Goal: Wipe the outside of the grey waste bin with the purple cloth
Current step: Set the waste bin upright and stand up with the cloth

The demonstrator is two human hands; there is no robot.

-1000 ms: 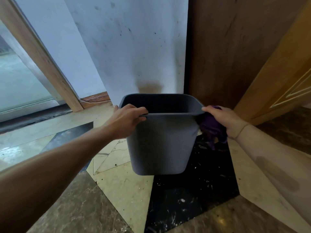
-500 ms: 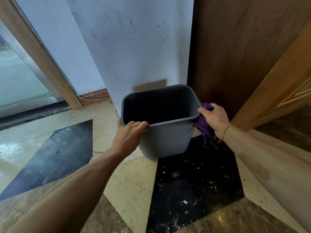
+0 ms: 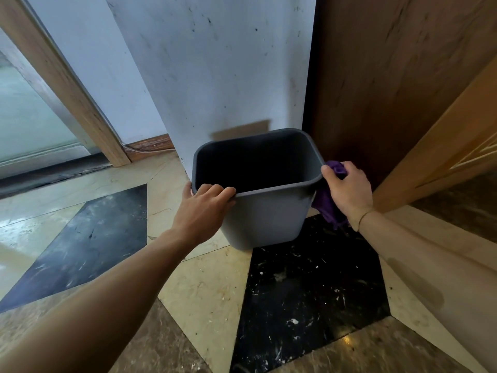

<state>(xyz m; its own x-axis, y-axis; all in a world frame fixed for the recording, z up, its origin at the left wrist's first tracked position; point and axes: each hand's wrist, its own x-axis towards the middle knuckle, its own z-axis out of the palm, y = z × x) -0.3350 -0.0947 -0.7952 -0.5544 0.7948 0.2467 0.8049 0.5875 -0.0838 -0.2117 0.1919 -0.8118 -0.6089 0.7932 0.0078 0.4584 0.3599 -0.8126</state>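
The grey waste bin (image 3: 265, 219) stands upright on the floor close to the white wall, its open, empty inside facing me. My left hand (image 3: 200, 211) grips the bin's near left rim corner, fingers curled over the edge. My right hand (image 3: 347, 188) is at the bin's right rim corner, thumb on the rim, and holds the purple cloth (image 3: 326, 204) bunched against the bin's right outer side. Part of the cloth hangs below my palm.
A white wall (image 3: 215, 76) rises just behind the bin. A dark wooden panel (image 3: 390, 76) and a lighter wooden door (image 3: 443, 146) stand to the right. A wood-framed glass door (image 3: 32, 122) is at left. The floor has beige, black and brown marble tiles (image 3: 309, 292).
The bin went from raised in front of me down to the floor near the wall. Both hands stayed on its rim, the cloth still in my right hand.
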